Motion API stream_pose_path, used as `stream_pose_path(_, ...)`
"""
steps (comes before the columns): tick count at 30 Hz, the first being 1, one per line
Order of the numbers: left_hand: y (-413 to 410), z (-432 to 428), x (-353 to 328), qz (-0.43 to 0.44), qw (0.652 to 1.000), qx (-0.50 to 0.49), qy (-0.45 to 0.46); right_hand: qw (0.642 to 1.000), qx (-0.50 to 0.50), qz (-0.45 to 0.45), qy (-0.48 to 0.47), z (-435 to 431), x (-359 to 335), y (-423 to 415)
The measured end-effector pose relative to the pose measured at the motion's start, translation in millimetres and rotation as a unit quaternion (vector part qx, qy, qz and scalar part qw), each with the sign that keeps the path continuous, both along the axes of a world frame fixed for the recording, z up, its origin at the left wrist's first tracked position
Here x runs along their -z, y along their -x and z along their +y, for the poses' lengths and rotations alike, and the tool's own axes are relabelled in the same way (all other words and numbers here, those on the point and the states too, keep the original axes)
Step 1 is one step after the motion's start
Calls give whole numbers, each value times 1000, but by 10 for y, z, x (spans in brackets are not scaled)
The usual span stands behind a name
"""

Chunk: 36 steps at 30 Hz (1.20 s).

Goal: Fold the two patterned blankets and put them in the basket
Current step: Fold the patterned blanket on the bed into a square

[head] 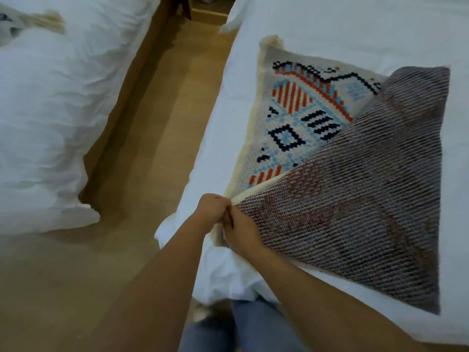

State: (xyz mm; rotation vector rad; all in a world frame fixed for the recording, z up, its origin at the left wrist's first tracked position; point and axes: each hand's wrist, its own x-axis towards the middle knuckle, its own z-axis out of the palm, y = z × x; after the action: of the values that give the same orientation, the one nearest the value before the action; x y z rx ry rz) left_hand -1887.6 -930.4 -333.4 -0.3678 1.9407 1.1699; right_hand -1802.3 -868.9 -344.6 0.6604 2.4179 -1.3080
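Note:
A patterned blanket (299, 115) with orange, light blue and dark motifs and a cream fringe lies on the white bed (355, 29) at the right. Part of it is folded over, showing its greyish striped underside (368, 189). My left hand (213, 210) and my right hand (241, 231) meet at the blanket's near corner by the bed's edge, both pinching the fabric. At the top left, part of a second patterned blanket (15, 24) with a cream fringe shows on the other bed. No basket is in view.
A second white bed (50, 110) with rumpled bedding fills the left. A strip of wooden floor (152, 135) runs between the two beds. My legs in blue jeans (243, 329) stand at the near bed's corner.

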Motion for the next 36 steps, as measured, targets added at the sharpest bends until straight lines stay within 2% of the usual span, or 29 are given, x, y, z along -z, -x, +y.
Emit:
stream_pose_path(6, 221, -255, 220, 1, 996, 88, 2, 997, -17, -58, -52, -292, 102, 163)
stream_pose_path(10, 220, -316, 389, 46, 974, 221, 27, 980, -26, -148, -132, -326, 285, 123)
stream_pose_path(13, 252, -406, 457, 72, 952, 295, 35, 954, -62, -178, -233, -466, 386, 64)
stream_pose_path(19, 579, -396, 438, 113, 916, 380, 58, 955, -14, -201, -219, -603, 510, 6)
stream_pose_path(21, 701, -232, 385, 140, 887, 436, 60, 957, -8, -198, -210, -610, 527, 54)
stream_pose_path(23, 820, -8, 321, 171, 850, 495, 57, 961, 38, -188, -201, -603, 562, 96)
stream_pose_path(28, 1054, 510, 210, 236, 732, 637, 46, 958, 148, -163, -185, -534, 556, 225)
stream_pose_path(31, 1181, 790, 183, 244, 659, 709, 59, 952, 172, -206, -148, -515, 501, 313)
stream_pose_path(36, 1304, 1191, 96, 253, 568, 780, 70, 938, 162, -287, -110, -421, 407, 485)
